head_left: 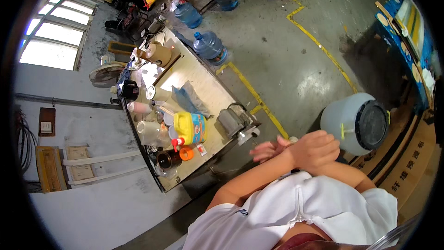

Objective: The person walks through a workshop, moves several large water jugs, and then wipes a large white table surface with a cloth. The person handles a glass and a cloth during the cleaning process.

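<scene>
While the left forearm (254, 176) and right forearm (349, 176) lay crossed before a white shirt (333, 203), I watched from afar through the head camera, above a workshop floor marked with a yellow line (249, 88). The left hand (318, 149) showed its back, fingers bent; their tips were hidden, so I could not tell whether that grip was pressed together or wrapped around the other arm. The right hand (269, 149) reached out from behind the left forearm, fingers extended and loosely spread, nothing visible in its grip.

Nearest the left hand stood a whitish barrel (340, 120), its black lid (372, 125) on; I could see no clear contact. Off the right fingertips, apart from them, a grey motor-like machine (230, 122) sat at the near corner of a cluttered table (194, 71). Farther along were a yellow jug (183, 128), an orange ring (186, 153) and a dark brown jar (169, 159).

I judged the step in hand to be a pause between handlings, with barrel and machine untouched. The next move, in my view, called first for uncrossing the arms and freeing the bent fingers.
</scene>
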Available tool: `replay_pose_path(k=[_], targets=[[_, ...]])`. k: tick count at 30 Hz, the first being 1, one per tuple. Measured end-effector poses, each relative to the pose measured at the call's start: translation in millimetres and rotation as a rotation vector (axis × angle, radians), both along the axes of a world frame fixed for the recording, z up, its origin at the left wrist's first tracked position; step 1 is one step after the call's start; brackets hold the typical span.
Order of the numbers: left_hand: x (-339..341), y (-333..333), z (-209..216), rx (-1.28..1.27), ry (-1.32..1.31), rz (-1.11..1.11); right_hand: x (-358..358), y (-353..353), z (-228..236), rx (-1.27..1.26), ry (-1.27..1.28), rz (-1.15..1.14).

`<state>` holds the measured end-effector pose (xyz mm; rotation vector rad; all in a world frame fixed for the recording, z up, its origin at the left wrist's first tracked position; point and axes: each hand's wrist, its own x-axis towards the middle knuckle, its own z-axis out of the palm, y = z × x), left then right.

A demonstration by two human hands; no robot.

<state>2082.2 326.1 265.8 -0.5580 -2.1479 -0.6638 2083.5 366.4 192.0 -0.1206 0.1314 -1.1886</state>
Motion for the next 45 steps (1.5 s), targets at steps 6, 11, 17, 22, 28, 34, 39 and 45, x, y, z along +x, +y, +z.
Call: replay_pose_path(k=[6,11,17,22,28,34,39,45], targets=[[-51,-49,-36,0.316,-0.138,0.242,-49,-12,1,0.168,-0.14,-0.034],[-78,-122,-70,0.35,-0.109,0.488,-113,-72,-5,0.376,0.299,0.138],[-62,-260,-127,0.274,-0.669,0.877,-213,-164,-15,0.206,0.728,0.271],[-59,-335,-165,0.235,-1.659,1.035,-309,-218,-4,0.195,1.126,0.106],[-159,-377,-132,0.278,-1.129,0.821,-395,-245,-34,0.445,1.315,0.103],[-235,-426,-159,0.278,-1.251,0.804,-473,-312,-80,0.18,1.501,0.345],[-260,-483,-198,0.369,-1.372,0.895,-566,-405,-116,-0.147,1.879,0.322],[-286,-537,-217,0.893,-1.463,1.13,-691,-531,-115,-0.499,2.341,0.613]])
